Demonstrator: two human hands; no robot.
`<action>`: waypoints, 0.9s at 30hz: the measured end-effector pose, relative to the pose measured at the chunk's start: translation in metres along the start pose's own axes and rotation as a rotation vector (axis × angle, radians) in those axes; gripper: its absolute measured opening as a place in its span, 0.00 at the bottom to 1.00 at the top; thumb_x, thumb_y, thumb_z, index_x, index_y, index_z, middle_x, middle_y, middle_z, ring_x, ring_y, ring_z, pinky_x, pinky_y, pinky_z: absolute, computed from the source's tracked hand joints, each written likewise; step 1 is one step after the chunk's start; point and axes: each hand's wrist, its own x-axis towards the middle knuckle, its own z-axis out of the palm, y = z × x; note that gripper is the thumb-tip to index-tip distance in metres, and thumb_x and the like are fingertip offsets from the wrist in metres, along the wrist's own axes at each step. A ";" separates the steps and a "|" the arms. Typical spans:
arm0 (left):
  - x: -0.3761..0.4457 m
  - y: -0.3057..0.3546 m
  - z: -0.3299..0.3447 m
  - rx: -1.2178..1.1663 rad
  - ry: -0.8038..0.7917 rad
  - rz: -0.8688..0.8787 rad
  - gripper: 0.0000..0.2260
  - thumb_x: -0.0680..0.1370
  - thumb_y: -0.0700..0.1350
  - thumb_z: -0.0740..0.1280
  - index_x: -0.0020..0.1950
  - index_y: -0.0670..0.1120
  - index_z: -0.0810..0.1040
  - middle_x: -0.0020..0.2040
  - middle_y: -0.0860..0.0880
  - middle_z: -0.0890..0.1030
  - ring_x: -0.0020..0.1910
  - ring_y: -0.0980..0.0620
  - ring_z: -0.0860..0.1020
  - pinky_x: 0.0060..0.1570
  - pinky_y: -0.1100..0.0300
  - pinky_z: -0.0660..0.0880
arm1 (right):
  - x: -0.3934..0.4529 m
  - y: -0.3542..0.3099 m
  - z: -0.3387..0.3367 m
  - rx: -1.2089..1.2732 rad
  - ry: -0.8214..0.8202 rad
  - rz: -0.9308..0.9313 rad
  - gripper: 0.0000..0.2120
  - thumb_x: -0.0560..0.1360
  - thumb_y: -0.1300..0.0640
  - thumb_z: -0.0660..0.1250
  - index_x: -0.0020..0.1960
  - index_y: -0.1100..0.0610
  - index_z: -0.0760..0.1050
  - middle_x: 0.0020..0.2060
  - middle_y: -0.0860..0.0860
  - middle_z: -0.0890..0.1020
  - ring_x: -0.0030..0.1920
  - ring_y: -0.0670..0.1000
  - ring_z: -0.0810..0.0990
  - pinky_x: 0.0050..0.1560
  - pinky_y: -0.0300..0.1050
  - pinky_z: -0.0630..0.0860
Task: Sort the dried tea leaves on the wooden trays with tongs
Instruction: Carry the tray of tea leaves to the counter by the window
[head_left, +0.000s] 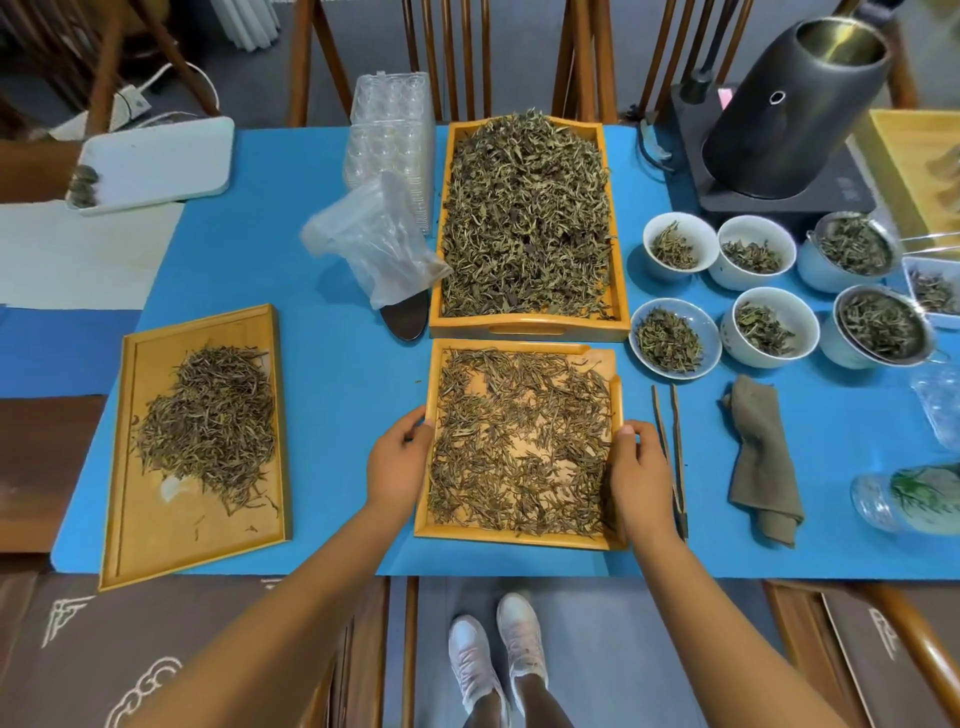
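A square wooden tray (519, 538) spread with dried tea leaves (519, 441) sits at the table's near edge. My left hand (397, 460) grips its left rim and my right hand (636, 467) grips its right rim. Dark tongs (670, 447) lie on the blue cloth just right of my right hand. A deeper tray (530, 328) heaped with leaves stands behind it. A flat long tray (124, 467) with a pile of leaves lies at the left.
Several white bowls (675, 343) of leaves stand at the right, with a folded brown cloth (761, 457) and glass jar (904, 493). A black kettle (789, 104) sits back right. A plastic bag (374, 239) and clear containers (395, 130) sit back left, beside a white tray (156, 161).
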 end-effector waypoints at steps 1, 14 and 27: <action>0.000 0.000 -0.001 -0.007 0.001 -0.004 0.16 0.80 0.47 0.62 0.68 0.46 0.73 0.67 0.46 0.75 0.65 0.47 0.72 0.61 0.59 0.66 | 0.000 -0.001 0.000 0.005 0.004 -0.002 0.10 0.81 0.54 0.52 0.50 0.58 0.69 0.34 0.53 0.73 0.34 0.51 0.70 0.33 0.44 0.65; -0.002 0.035 -0.032 -0.044 0.051 0.038 0.17 0.81 0.50 0.58 0.68 0.45 0.72 0.66 0.44 0.75 0.65 0.46 0.72 0.58 0.59 0.66 | 0.015 -0.056 -0.006 -0.071 -0.097 -0.121 0.09 0.81 0.53 0.52 0.49 0.57 0.67 0.32 0.53 0.71 0.32 0.51 0.69 0.31 0.46 0.63; -0.039 0.138 -0.145 -0.178 0.299 0.148 0.20 0.81 0.51 0.57 0.68 0.41 0.72 0.68 0.44 0.74 0.59 0.52 0.76 0.56 0.66 0.68 | 0.014 -0.230 0.004 -0.050 -0.249 -0.372 0.10 0.80 0.51 0.52 0.49 0.57 0.67 0.32 0.51 0.72 0.31 0.50 0.68 0.31 0.45 0.61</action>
